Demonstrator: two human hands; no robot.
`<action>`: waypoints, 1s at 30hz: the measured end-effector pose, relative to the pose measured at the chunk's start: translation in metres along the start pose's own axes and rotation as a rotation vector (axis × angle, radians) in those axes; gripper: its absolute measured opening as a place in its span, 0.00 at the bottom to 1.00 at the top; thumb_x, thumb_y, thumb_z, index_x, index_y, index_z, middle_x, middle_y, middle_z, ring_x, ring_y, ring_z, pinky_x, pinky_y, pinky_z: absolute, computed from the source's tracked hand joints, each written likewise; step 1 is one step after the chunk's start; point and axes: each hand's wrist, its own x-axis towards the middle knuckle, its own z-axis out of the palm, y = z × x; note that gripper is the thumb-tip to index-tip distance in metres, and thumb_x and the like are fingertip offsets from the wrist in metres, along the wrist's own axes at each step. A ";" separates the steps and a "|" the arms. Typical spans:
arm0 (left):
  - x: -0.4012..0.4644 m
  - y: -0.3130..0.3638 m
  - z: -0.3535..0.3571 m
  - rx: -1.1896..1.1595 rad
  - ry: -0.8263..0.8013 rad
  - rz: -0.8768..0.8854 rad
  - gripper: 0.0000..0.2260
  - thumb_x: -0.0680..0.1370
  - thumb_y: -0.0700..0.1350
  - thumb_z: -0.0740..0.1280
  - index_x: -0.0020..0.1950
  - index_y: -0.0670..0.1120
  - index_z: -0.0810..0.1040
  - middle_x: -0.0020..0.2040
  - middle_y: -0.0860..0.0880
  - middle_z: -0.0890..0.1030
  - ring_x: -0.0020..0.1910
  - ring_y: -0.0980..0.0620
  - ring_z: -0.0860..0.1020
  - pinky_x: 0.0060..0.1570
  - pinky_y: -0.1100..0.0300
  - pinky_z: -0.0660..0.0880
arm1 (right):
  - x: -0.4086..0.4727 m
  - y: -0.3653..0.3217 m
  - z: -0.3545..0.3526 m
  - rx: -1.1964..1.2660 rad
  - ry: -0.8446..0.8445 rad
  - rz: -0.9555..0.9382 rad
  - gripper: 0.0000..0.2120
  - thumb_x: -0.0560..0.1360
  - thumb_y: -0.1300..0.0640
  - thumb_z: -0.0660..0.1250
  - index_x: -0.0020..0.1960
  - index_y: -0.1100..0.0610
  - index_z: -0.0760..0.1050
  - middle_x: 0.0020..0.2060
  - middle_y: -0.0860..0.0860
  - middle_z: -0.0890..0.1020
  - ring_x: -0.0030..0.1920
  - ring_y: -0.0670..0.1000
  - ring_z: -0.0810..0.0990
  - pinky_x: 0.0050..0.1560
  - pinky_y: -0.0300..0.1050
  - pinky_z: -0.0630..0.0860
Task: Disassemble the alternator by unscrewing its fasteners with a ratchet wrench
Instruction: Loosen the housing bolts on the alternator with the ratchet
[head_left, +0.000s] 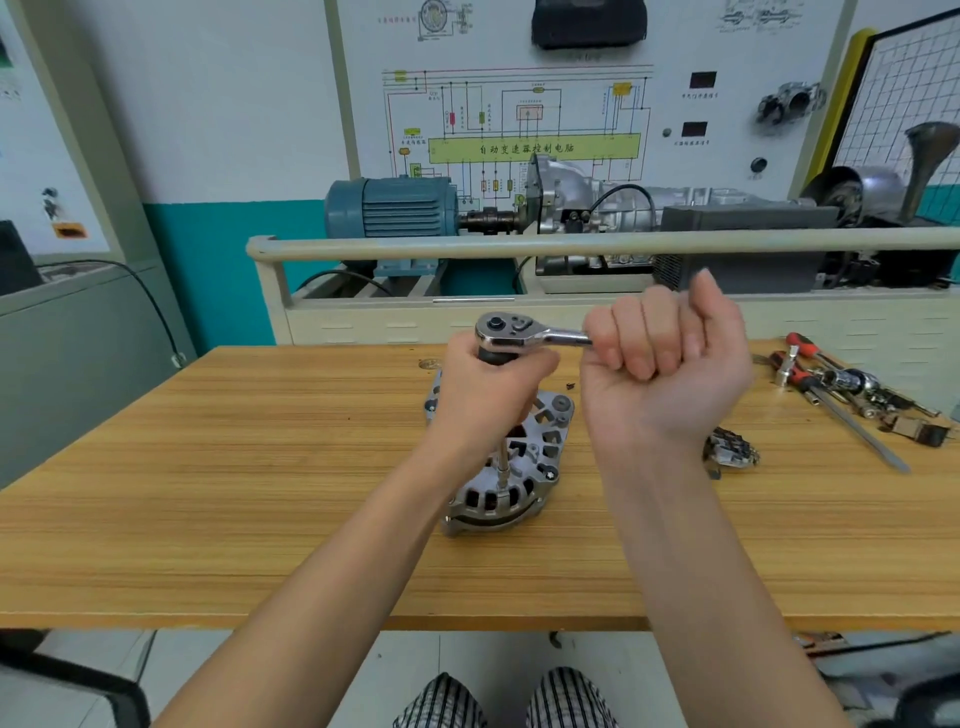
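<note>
The alternator sits on the wooden workbench, a little right of its middle and well back from the near edge, its slotted silver housing turned upward and slightly toward the person. A slim extension bar stands nearly upright on a fastener at the near side of the housing. On top of it the ratchet wrench lies roughly level, its round head to the left and its handle running out to the right.

The left hand wraps its fingers around the dark part just under the ratchet head. The right hand is closed in a fist around the handle, palm facing the person.

To the right, loose on the bench, lie red-handled screwdrivers and sockets, with a small dark removed part near the right wrist.
</note>
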 end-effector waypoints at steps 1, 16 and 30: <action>0.002 0.002 -0.006 -0.018 -0.135 -0.008 0.14 0.69 0.36 0.68 0.27 0.47 0.68 0.22 0.50 0.64 0.21 0.53 0.61 0.24 0.66 0.62 | 0.011 -0.003 -0.001 0.049 0.021 0.087 0.26 0.76 0.59 0.55 0.19 0.52 0.61 0.16 0.46 0.59 0.17 0.44 0.57 0.20 0.38 0.58; 0.006 0.006 -0.006 0.001 -0.186 -0.096 0.17 0.69 0.39 0.66 0.23 0.51 0.66 0.20 0.52 0.62 0.18 0.55 0.58 0.22 0.68 0.58 | 0.045 0.004 -0.006 0.311 0.098 0.370 0.24 0.75 0.59 0.57 0.21 0.54 0.60 0.15 0.46 0.59 0.15 0.44 0.57 0.18 0.37 0.55; 0.010 0.007 -0.022 -0.064 -0.481 -0.046 0.12 0.69 0.38 0.70 0.28 0.44 0.71 0.22 0.49 0.67 0.21 0.52 0.65 0.27 0.64 0.67 | 0.046 0.001 0.000 0.179 0.027 0.444 0.24 0.74 0.60 0.56 0.19 0.54 0.59 0.14 0.47 0.59 0.18 0.44 0.53 0.18 0.37 0.56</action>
